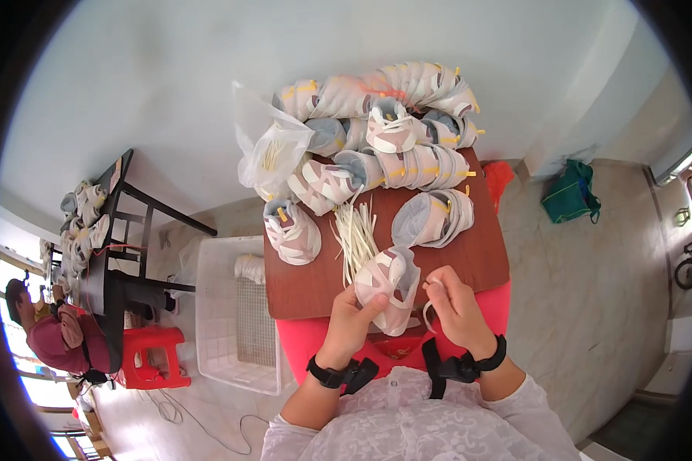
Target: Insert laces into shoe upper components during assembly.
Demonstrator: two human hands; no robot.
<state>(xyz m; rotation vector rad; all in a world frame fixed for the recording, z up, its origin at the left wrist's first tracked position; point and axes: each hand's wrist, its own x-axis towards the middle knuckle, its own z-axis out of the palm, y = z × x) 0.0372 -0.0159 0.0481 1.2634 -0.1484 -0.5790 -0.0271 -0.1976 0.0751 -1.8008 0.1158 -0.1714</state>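
Observation:
My left hand [348, 321] grips a white and pale pink shoe upper [383, 281] by its side, thumb on top, over the near edge of the table. Just right of it, my right hand [455, 306] is closed in a pinch on a thin white shoelace [427, 316], which curves down below the fingers. Whether the lace runs through the upper cannot be made out. Beyond my left hand lies a loose bundle of cream shoelaces [355, 234]. A laced upper [292, 240] rests to its left, and several nested uppers [438, 218] lie to its right.
Rows of nested uppers [419, 167] fill the far part of the brown table [480, 261]. A clear plastic bag [267, 146] with laces sits far left. A white crate [238, 376] stands on the floor at left, near a red stool [155, 357] and another person [69, 338]. A green bag [570, 192] lies right.

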